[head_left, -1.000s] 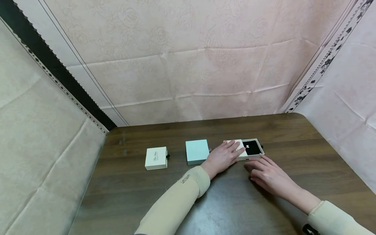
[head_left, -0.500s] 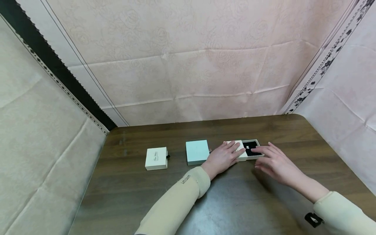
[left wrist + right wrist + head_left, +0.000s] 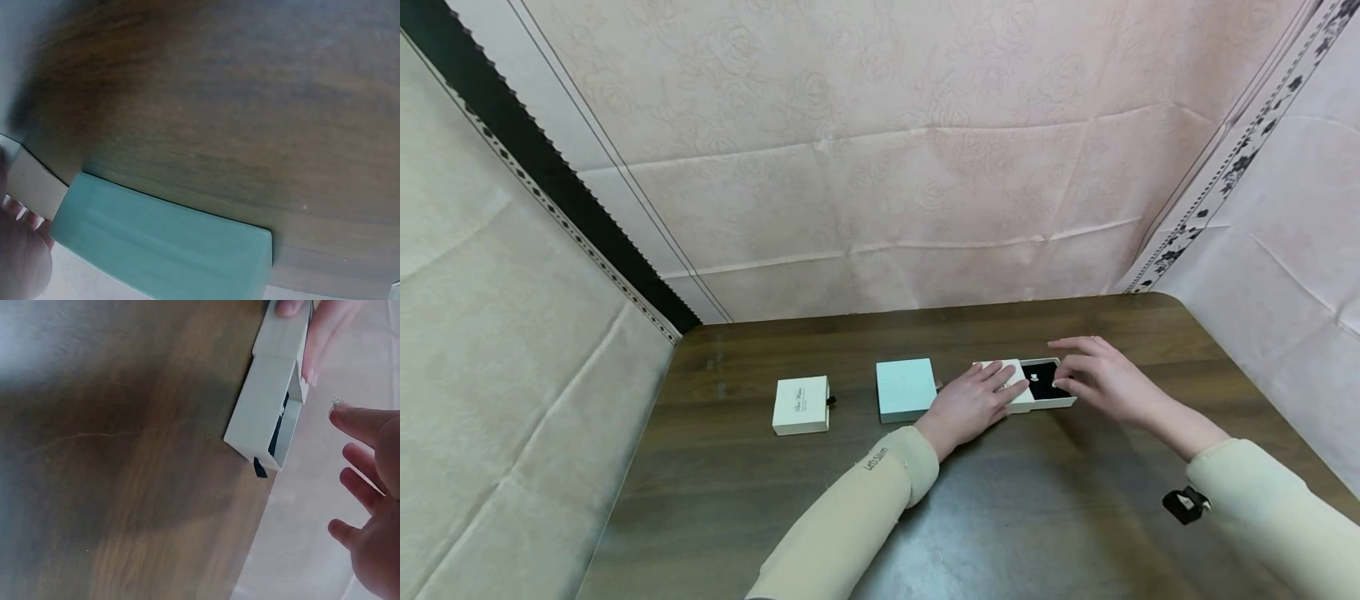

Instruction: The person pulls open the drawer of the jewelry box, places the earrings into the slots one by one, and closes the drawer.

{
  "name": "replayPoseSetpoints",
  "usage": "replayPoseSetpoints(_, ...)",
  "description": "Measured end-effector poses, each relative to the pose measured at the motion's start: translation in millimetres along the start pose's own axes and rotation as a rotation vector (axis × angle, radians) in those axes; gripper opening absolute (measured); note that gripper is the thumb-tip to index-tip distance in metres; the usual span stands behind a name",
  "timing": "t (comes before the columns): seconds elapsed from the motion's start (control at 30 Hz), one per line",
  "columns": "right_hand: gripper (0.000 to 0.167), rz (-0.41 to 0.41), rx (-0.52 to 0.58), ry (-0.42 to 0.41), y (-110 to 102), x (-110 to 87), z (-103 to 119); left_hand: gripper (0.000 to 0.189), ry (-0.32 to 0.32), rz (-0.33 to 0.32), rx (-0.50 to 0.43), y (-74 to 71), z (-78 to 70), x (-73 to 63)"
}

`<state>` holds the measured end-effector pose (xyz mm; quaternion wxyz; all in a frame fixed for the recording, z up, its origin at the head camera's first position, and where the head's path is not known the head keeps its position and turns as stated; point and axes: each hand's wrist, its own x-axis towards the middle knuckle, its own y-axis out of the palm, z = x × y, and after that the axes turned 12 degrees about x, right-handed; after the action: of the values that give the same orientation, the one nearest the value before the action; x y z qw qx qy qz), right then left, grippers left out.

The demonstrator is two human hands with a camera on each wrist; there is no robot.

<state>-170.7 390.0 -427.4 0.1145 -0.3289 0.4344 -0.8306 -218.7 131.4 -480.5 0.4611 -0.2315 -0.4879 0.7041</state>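
Note:
A white jewelry box point(image 3: 1022, 407) lies at the right of the row, its drawer pulled out to the right. On the drawer's black lining point(image 3: 1043, 387) sits a small silver piece point(image 3: 1033, 378). My left hand point(image 3: 972, 402) rests on the box sleeve with fingers spread and fairly straight. Over the drawer's right end is my right hand point(image 3: 1105, 383). At its thumb tip it pinches a tiny sparkling stud earring point(image 3: 336, 401), seen in the right wrist view. A black ribbon tab point(image 3: 260, 467) hangs from the drawer's end.
A light blue box point(image 3: 905, 389) stands left of my left hand, close to the forearm. Farther left is another white box point(image 3: 801, 406) with a black tab. All rest on the brown wooden table point(image 3: 737, 500). Patterned cloth point(image 3: 880, 167) hangs behind the far edge.
My right hand has risen from beside the drawer's front edge, moved over the drawer, and now pinches the earring. Less silver shows on the lining. My left hand has stayed on the box.

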Motion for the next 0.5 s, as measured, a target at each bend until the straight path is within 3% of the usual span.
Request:
replayPoseSetpoints(0.33,0.018,0.118,0.145,0.249,-5,10.8,-20,0.056,-0.002,0.011,-0.011,-0.9,0.2,1.0)
replayPoseSetpoints(0.5,0.012,0.159,0.178,0.318,-1,12.9,-30,0.056,-0.004,0.011,-0.019,0.6,-0.1,0.6)
